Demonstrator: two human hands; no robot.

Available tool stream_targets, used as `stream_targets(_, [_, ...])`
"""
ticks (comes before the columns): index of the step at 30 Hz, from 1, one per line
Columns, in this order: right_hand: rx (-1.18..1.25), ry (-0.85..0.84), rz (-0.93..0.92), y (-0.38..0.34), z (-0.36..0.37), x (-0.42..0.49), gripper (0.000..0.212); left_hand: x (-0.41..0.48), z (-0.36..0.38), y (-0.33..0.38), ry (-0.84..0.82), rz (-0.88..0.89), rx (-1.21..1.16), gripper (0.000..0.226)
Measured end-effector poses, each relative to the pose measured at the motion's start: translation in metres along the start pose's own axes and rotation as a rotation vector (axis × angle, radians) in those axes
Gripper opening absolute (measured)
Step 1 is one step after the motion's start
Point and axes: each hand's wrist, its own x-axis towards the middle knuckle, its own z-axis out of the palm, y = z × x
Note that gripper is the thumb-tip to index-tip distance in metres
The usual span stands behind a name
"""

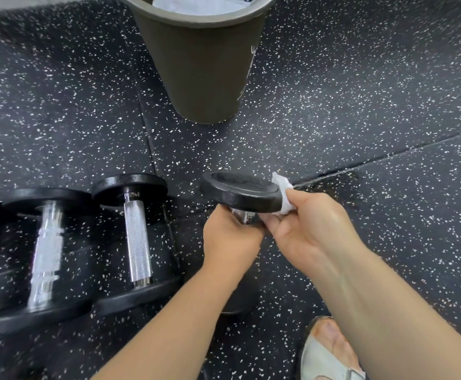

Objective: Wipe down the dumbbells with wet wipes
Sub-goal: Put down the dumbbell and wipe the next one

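A black dumbbell [240, 192] is held upright just below the centre of the frame, its upper head tilted slightly so that the flat face is seen. Its metal handle is gripped by the left hand [229, 237], whose fingers are curled round the bar directly beneath the upper head. The lower head is mostly hidden behind the left forearm, and whether it rests on the floor cannot be told.

A white wet wipe [284, 193] is pressed against the right edge of the upper head. It is pinched by the right hand [311, 226], with the thumb on top and the fingers curled under the rim.

Two more dumbbells are laid on the speckled black rubber floor [361, 105] in the left half of the frame. The nearer dumbbell [137, 239] is seen just left of the left hand, with a knurled chrome handle. The far-left dumbbell [47, 256] is blurred and lies just beside it.

A dark olive bin [204, 69] is stood at the upper centre of the frame, and crumpled white material [196, 5] is seen inside it. A foot in a pale sandal [322, 357] is seen at the lower right.
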Motion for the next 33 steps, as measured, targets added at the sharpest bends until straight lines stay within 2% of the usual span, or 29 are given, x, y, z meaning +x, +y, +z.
stream_targets(2, [0.047,-0.032,0.055,-0.002,0.001,0.005,0.03,0.008,-0.003,-0.005,-0.05,0.057,-0.029,0.013])
stream_targets(4, [0.061,-0.065,0.137,-0.004,0.008,0.015,0.035,0.017,-0.004,-0.008,-0.116,0.172,0.039,0.017])
stream_targets(7, [-0.027,-0.103,0.198,-0.005,0.02,0.024,0.035,0.026,-0.005,-0.01,-0.131,0.263,0.048,0.026])
stream_targets(13, [-0.07,-0.074,0.142,-0.004,0.019,0.02,0.033,0.03,-0.009,-0.007,-0.099,0.254,0.176,0.021])
stream_targets(16, [-0.012,-0.057,0.091,-0.007,0.0,0.005,0.031,0.021,-0.007,-0.008,-0.079,0.301,0.062,0.031])
stream_targets(19, [0.01,-0.113,0.091,-0.01,-0.013,-0.012,0.034,0.019,-0.009,-0.008,-0.119,0.271,-0.006,0.03])
stream_targets(22, [0.004,-0.138,0.088,-0.01,-0.01,-0.016,0.032,0.027,-0.012,-0.007,-0.194,0.231,0.07,0.024])
stream_targets(25, [-0.012,-0.114,0.091,-0.009,-0.007,-0.013,0.031,0.025,-0.021,-0.002,-0.361,0.089,-0.067,0.01])
stream_targets(29, [-0.016,-0.07,0.09,-0.013,-0.008,-0.007,0.03,0.023,-0.025,0.002,-0.529,0.094,-0.16,0.02])
stream_targets(31, [-0.011,-0.027,0.065,-0.013,-0.005,-0.005,0.028,0.022,-0.022,0.003,-0.513,0.081,-0.145,0.016])
stream_targets(33, [0.01,0.007,0.035,-0.012,-0.005,-0.002,0.027,0.013,-0.012,0.0,-0.334,0.052,-0.096,0.015])
